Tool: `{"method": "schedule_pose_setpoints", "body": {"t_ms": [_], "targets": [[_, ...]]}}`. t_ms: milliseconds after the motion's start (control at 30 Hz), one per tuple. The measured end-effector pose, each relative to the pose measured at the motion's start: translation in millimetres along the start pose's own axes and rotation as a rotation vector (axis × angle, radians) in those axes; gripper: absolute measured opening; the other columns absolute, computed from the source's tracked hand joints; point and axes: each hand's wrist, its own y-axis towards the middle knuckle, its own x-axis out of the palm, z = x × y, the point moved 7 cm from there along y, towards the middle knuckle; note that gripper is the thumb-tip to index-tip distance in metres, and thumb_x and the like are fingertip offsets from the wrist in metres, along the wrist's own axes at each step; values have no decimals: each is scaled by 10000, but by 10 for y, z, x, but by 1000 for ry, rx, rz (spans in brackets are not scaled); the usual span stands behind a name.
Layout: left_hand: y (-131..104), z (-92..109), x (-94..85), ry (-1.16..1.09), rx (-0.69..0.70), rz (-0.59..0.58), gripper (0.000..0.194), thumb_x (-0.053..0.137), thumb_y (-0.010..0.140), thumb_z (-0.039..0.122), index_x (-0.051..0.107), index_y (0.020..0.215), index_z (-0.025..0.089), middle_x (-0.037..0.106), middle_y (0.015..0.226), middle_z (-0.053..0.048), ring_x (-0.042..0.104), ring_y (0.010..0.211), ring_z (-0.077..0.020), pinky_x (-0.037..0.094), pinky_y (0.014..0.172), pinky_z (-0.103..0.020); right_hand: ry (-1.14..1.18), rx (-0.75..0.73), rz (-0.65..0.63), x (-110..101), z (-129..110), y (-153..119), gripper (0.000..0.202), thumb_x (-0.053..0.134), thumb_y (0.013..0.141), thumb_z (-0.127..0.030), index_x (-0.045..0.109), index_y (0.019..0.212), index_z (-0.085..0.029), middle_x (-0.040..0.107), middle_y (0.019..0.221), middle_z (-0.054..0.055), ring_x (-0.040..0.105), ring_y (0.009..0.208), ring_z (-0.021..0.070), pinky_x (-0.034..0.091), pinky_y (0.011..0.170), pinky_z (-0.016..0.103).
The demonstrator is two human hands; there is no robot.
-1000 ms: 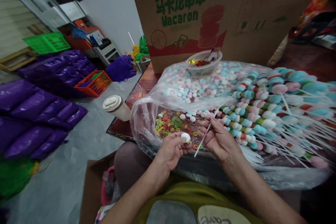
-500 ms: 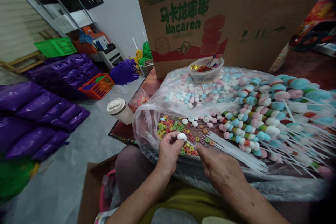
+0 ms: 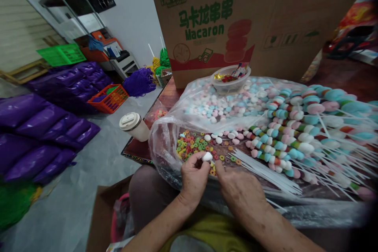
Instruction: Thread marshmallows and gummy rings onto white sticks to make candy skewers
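A white marshmallow (image 3: pixel 207 156) is pinched between the thumb and forefinger of my left hand (image 3: pixel 194 179). Close on its right is my right hand (image 3: pixel 240 191), closed with the forefinger pointing at the marshmallow. A thin white stick (image 3: pixel 276 204) runs out from under that hand; its front end is hidden by the fingers. Just beyond both hands lie colourful cereal rings (image 3: pixel 193 141) and a few loose marshmallows (image 3: pixel 218 140). A bundle of white sticks (image 3: pixel 265 171) rests to the right, alongside finished-looking skewers of marshmallows and rings (image 3: pixel 283 141).
A clear plastic bag (image 3: pixel 165 138) spreads over the table, with many pastel marshmallows (image 3: pixel 224 106) behind. A plastic bowl (image 3: pixel 230 80) sits before a tall carton (image 3: pixel 203 55). A lidded cup (image 3: pixel 134 126) stands at the table's left edge. Purple bags (image 3: pixel 44 134) lie on the floor.
My right hand has come left, closer to the marshmallow, and the stick section seen between the hands is now mostly covered. My left hand has shifted slightly right.
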Motion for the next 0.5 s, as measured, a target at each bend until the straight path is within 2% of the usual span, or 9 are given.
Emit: {"method": "schedule_pose_setpoints", "body": {"t_ms": [100, 233, 367, 500], "targets": [[9, -52, -12, 86, 61, 11, 222, 544, 637, 137, 665, 824, 149, 678, 799, -48, 600, 725, -151, 471, 705, -261, -3, 5, 6, 13, -54, 79, 307, 371, 795, -80, 509, 1062, -145, 657, 675, 90, 645, 577, 221, 434, 464, 267], [34, -180, -50, 133, 40, 11, 227, 544, 640, 131, 673, 825, 158, 678, 776, -45, 600, 707, -160, 470, 680, -264, 75, 0, -99, 147, -33, 120, 271, 363, 795, -57, 531, 979, -165, 651, 785, 101, 649, 680, 216, 444, 517, 269], [-7, -174, -63, 171, 102, 10, 230, 543, 629, 106, 689, 782, 196, 671, 767, -35, 587, 714, -168, 452, 703, -273, 115, 10, -154, 274, 35, 59, 303, 349, 752, 6, 560, 897, -156, 648, 819, 108, 638, 742, 213, 424, 548, 254], [-94, -219, -5, 137, 35, 10, 213, 555, 610, 91, 690, 735, 197, 667, 713, -29, 577, 671, -167, 448, 688, -275, 174, 2, -135, 357, 7, 51, 285, 353, 762, -10, 569, 886, -151, 653, 799, 105, 635, 710, 190, 402, 553, 239]]}}
